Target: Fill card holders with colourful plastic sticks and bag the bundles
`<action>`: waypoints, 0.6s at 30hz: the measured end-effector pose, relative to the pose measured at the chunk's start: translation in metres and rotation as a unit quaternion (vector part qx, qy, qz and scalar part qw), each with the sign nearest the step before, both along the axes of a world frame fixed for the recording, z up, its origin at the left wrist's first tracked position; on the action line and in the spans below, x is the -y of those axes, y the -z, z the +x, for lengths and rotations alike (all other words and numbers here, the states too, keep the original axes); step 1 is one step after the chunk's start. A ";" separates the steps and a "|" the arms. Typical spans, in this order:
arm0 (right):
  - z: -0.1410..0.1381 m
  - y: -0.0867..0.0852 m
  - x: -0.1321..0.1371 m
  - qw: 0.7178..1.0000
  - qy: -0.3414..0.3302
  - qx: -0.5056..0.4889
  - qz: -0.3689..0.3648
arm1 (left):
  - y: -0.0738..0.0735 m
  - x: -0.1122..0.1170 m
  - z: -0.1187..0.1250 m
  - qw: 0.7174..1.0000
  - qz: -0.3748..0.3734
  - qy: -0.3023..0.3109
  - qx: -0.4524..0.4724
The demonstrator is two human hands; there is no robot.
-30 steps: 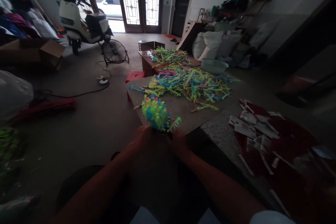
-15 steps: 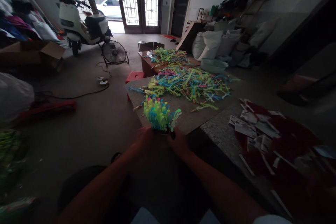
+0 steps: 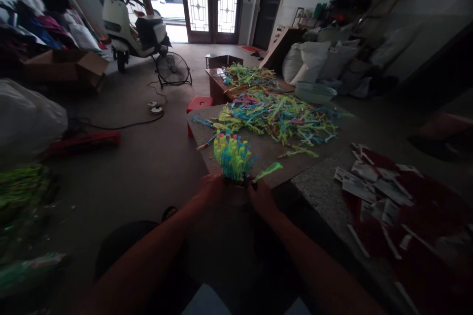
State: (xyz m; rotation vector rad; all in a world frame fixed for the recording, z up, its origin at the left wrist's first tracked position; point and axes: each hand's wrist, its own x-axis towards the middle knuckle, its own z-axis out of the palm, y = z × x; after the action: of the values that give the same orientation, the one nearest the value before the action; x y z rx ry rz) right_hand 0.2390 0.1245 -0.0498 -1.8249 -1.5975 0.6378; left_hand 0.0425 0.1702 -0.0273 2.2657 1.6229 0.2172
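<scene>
A dense upright bunch of plastic strips [image 3: 234, 157], yellow-green and blue with bits of pink, stands at the near edge of the table. My left hand [image 3: 213, 188] is closed at the left side of its base. On the other side, my right hand [image 3: 261, 197] grips the lower end of a single yellow-green plastic strip [image 3: 269, 171], which slants up to the right, apart from the bunch. The base of the bunch is dark and partly hidden between my hands. Beyond it, a loose heap of similar strips [image 3: 273, 113] covers much of the grey tabletop [image 3: 258, 150].
More strips lie on a brown table [image 3: 218, 86] behind. A red stool [image 3: 199, 103] stands to the left, a pale basin [image 3: 316, 92] at the back right. Red and white pieces [image 3: 388, 197] are piled on the right. A fan [image 3: 173, 69] and scooter [image 3: 136, 34] stand farther off.
A yellow-green strip now sticks out separately from my right hand, away from the bunch. The view has turned slightly left, so everything sits farther right.
</scene>
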 end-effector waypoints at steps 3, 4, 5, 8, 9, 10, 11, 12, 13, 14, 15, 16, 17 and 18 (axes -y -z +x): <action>0.000 -0.005 0.001 0.998 -0.014 0.051 -0.017 | 0.003 0.000 0.000 1.000 0.021 0.010 -0.014; 0.000 -0.007 0.001 0.997 -0.022 0.073 -0.022 | 0.003 0.000 0.000 0.999 0.027 0.012 -0.018; -0.001 -0.011 0.002 0.995 -0.028 0.095 -0.031 | 0.004 -0.001 0.000 0.999 0.030 0.014 -0.020; -0.003 -0.024 0.003 0.987 -0.039 0.144 -0.064 | 0.004 0.000 0.000 0.999 0.030 0.018 -0.016; -0.004 -0.028 0.003 0.984 -0.044 0.153 -0.074 | 0.003 0.000 0.000 0.999 0.032 0.019 -0.012; -0.005 -0.032 0.003 0.982 -0.050 0.161 -0.083 | 0.003 0.000 0.000 0.999 0.036 0.021 -0.009; -0.006 -0.036 0.003 0.980 -0.055 0.170 -0.092 | 0.002 0.000 0.000 0.999 0.038 0.020 -0.006; -0.006 -0.039 0.003 0.977 -0.061 0.181 -0.099 | 0.002 0.000 0.000 0.999 0.037 0.017 -0.005; -0.007 -0.041 0.003 0.973 -0.065 0.193 -0.106 | 0.001 0.001 0.000 0.999 0.033 0.015 -0.006; -0.008 -0.043 0.003 0.970 -0.070 0.206 -0.112 | 0.000 0.001 0.000 0.999 0.030 0.015 -0.007; -0.008 -0.044 0.003 0.965 -0.074 0.221 -0.118 | -0.001 0.001 0.000 0.999 0.027 0.015 -0.006; -0.009 -0.045 0.002 0.961 -0.077 0.237 -0.124 | -0.001 0.001 0.000 1.000 0.027 0.016 -0.004; -0.010 -0.045 0.002 0.956 -0.080 0.252 -0.130 | -0.002 0.001 0.000 0.999 0.029 0.018 -0.001; -0.011 -0.046 0.001 0.951 -0.084 0.265 -0.136 | -0.002 0.001 -0.001 0.999 0.032 0.022 0.002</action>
State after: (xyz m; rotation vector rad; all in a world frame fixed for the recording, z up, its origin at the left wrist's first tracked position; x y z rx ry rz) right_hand 0.2281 0.1232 -0.0039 -2.2101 -2.1175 0.4807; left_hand 0.0420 0.1691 -0.0251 2.3441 1.5837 0.2663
